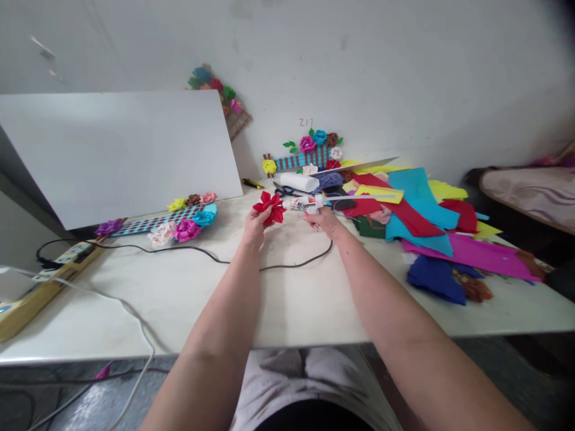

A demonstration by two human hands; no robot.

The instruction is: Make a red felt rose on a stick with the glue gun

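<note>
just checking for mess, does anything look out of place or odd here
A small magenta scrap shows below the front edge of the table, at left, apart from the coloured sheets heaped on top at right; it may have been dropped. Nothing looks spilled, and the red flower in the left hand shows no clear damage.

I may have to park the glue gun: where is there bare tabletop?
Nearer than the black cord, bare tabletop lies between the left forearm and right forearm, and between the left forearm and white cable. It is crowded on the right, with colored sheets, and at the back, with scissors and a white roll beyond the glue gun.
</note>
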